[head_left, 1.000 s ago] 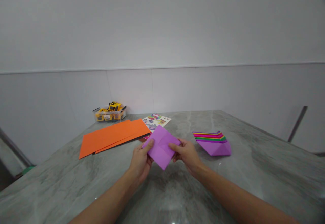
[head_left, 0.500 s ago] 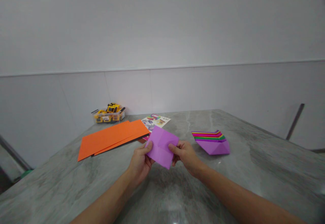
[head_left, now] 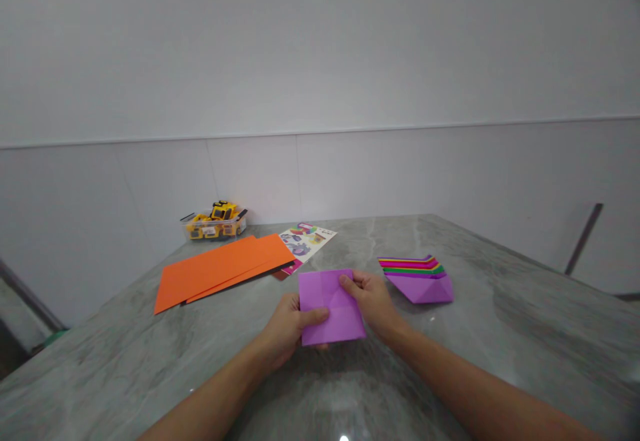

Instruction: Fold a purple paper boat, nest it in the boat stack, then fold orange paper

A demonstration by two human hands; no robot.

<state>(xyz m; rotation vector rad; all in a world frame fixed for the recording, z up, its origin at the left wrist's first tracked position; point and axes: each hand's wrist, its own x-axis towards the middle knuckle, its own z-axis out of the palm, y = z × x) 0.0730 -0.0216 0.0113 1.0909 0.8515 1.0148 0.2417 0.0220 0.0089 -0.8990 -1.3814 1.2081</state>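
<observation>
A square of folded purple paper (head_left: pixel 337 319), with crease lines across its middle, is held up between both hands above the table. My left hand (head_left: pixel 287 327) grips its left side, thumb flat on the front and fingers behind. At the upper right edge, my right hand (head_left: pixel 373 297) pinches the paper with the thumb on top; its other fingers are partly hidden. To the right lies a folded paper piece (head_left: pixel 423 287), purple at the front with several coloured bands along its back.
Orange sheets (head_left: pixel 215 271) lie at the left, overlapping a printed leaflet (head_left: pixel 313 237). A clear plastic box (head_left: pixel 215 227) of yellow toy vehicles stands at the back left. The grey marbled table (head_left: pixel 480 361) meets a white wall behind.
The purple paper has turned from a tilted position to nearly straight and come slightly lower and to the right. My left thumb now reaches further across its front.
</observation>
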